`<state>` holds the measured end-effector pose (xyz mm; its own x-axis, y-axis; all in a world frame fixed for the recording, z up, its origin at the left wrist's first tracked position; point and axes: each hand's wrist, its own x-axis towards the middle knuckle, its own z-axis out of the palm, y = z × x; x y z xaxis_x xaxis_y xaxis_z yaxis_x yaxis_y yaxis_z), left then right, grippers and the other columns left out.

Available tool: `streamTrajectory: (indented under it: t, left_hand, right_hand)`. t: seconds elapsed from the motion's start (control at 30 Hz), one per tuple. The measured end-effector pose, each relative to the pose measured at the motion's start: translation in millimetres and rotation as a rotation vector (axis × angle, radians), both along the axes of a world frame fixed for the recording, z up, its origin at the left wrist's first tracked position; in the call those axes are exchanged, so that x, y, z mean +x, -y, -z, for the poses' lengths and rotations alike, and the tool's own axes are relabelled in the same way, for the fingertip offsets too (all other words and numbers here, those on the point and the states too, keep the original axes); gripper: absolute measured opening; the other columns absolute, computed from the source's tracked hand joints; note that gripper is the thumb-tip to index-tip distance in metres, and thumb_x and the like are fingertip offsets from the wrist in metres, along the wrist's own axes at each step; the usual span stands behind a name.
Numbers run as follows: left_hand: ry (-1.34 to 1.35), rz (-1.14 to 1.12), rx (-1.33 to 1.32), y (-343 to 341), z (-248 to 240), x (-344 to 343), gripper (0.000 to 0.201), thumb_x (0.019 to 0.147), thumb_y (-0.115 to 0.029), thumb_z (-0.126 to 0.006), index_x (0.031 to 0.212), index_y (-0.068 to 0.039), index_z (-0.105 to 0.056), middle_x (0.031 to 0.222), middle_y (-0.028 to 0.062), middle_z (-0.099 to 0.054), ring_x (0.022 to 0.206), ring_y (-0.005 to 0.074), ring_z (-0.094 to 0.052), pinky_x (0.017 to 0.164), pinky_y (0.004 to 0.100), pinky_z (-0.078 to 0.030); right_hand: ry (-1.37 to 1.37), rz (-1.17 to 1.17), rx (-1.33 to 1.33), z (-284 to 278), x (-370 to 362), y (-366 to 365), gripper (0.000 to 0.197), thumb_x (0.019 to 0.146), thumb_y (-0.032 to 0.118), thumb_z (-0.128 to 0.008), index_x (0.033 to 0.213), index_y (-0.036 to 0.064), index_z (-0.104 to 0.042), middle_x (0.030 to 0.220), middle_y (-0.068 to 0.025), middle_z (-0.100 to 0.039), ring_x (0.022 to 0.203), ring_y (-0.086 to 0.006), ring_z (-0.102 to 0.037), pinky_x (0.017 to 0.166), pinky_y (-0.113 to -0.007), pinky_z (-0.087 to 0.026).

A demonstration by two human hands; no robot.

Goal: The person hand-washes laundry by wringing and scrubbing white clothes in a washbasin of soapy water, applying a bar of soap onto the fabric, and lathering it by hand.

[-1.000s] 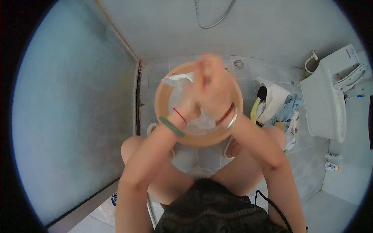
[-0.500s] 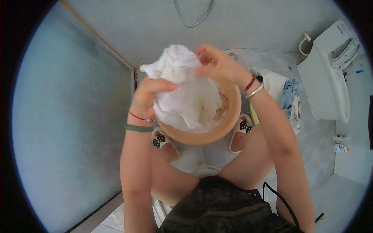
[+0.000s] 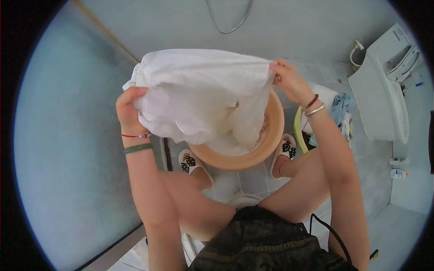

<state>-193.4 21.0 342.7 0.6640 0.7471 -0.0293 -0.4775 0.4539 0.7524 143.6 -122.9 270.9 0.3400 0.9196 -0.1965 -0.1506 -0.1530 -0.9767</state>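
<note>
A white cloth garment hangs stretched between my two hands, its exact kind not clear. My left hand grips its left edge, thumb on top. At its upper right corner, my right hand pinches the fabric. Below, the garment's lower folds hang into an orange-tan basin on the floor between my feet. Most of the basin's inside is hidden by the cloth; a little of what looks like sudsy water shows at its right side.
A yellow-green basin with blue and white clothes stands right of my right foot. Farther right is a white washbasin, with bottles by the wall. A frosted panel bounds the left. A shower hose hangs ahead.
My hands have moved apart, left hand leftward and right hand rightward. The bunched white garment is now spread wide between them, and my right hand has taken hold of its corner.
</note>
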Motion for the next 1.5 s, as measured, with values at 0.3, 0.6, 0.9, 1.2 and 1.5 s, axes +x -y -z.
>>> streamTrajectory:
  t: [0.3, 0.6, 0.9, 1.2, 1.5]
  left_hand:
    - [-0.078, -0.096, -0.038, 0, 10, 23, 0.041, 0.083, -0.015, -0.051, 0.119, 0.005, -0.047, 0.116, 0.0163, -0.055, 0.106, 0.0275, -0.054, 0.092, 0.0384, -0.043]
    - [0.052, 0.486, -0.565, 41, 81, 108, 0.031, 0.089, -0.025, -0.054, 0.112, -0.005, -0.054, 0.107, 0.0034, -0.058, 0.094, 0.0160, -0.057, 0.081, 0.0292, -0.047]
    - [-0.249, -0.002, -0.200, 85, 67, 133, 0.012, 0.088, -0.009, -0.048, 0.096, -0.004, -0.055, 0.093, 0.0039, -0.055, 0.084, 0.0154, -0.056, 0.073, 0.0316, -0.047]
    - [-0.357, 0.043, 0.177, 87, 63, 127, 0.023, 0.082, -0.013, -0.059, 0.100, 0.002, -0.058, 0.092, 0.0057, -0.061, 0.083, 0.0152, -0.059, 0.070, 0.0299, -0.050]
    - [-1.489, 0.181, 0.740, 3, 82, 85, 0.049, 0.073, -0.029, -0.069, 0.103, 0.008, -0.059, 0.095, 0.0110, -0.063, 0.083, 0.0161, -0.060, 0.069, 0.0290, -0.049]
  right_hand:
    - [-0.356, 0.174, 0.212, -46, -19, -15, 0.023, 0.089, 0.021, -0.049, 0.098, 0.0015, -0.056, 0.092, -0.0039, -0.057, 0.085, -0.0145, -0.054, 0.079, -0.030, -0.044]
    - [0.903, -0.197, 0.798, -34, -163, -4, 0.012, 0.083, 0.019, -0.059, 0.086, 0.0081, -0.055, 0.061, -0.0038, -0.054, 0.054, -0.0228, -0.057, 0.050, -0.035, -0.044]
    - [0.971, 0.259, 0.223, -20, -93, -32, 0.015, 0.085, 0.022, -0.051, 0.078, 0.0094, -0.052, 0.063, -0.0129, -0.057, 0.057, -0.0323, -0.057, 0.051, -0.043, -0.043]
    - [0.949, 0.241, -0.025, -22, -51, -39, 0.030, 0.087, 0.031, -0.050, 0.088, 0.0017, -0.057, 0.073, -0.0241, -0.058, 0.068, -0.0379, -0.058, 0.060, -0.045, -0.044]
    - [-0.184, 0.121, 0.225, -71, -22, -28, 0.013, 0.081, 0.016, -0.064, 0.086, 0.0049, -0.058, 0.074, 0.0016, -0.051, 0.067, -0.0079, -0.046, 0.057, -0.024, -0.037]
